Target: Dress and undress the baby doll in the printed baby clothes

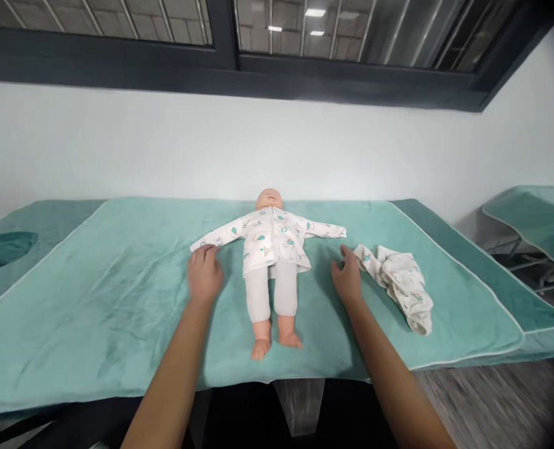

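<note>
A baby doll [271, 262] lies on its back on a teal towel [118, 299], head toward the wall, arms spread. It wears a white patterned jacket [272, 237] and its legs are bare. My left hand [204, 273] rests flat on the towel just below the doll's left-side sleeve, fingers stretched out. My right hand [346, 275] lies palm down on the towel right of the doll, fingers apart, its fingertips close to a crumpled white patterned garment [401, 284]. Neither hand holds anything.
The towel covers a padded table [449, 240] that runs along a white wall. A second teal-covered table [538, 218] stands at the right. A darker teal cloth [0, 249] lies at the far left. Grey floor shows at the lower right.
</note>
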